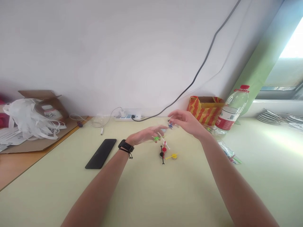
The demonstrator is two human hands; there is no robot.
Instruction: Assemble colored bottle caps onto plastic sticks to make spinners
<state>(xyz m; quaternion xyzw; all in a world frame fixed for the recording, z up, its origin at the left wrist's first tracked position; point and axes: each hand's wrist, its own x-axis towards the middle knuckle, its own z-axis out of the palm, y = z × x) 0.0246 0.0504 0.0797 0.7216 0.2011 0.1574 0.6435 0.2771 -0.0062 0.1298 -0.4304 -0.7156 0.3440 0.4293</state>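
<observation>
My left hand (147, 135), with a black watch on its wrist, is over the table; its fingers are curved around a small green piece (156, 138). My right hand (183, 121) is raised at the right, thumb and fingers closed on a small blue piece (170, 125). Just in front of my hands lie a white piece (165, 143), a red piece (164, 149) and a black piece (162, 154), overlapping in a cluster. A yellow piece (174, 156) lies at their right. The pieces have round middles and thin arrow-like arms.
A black phone (101, 154) lies left of my left wrist. Behind are a power strip (127, 117) and its cable. At right stand a striped bag (205, 110) and a bottle (230, 113), with a plastic packet (228, 152) nearer. A cardboard box (60, 107) is at left.
</observation>
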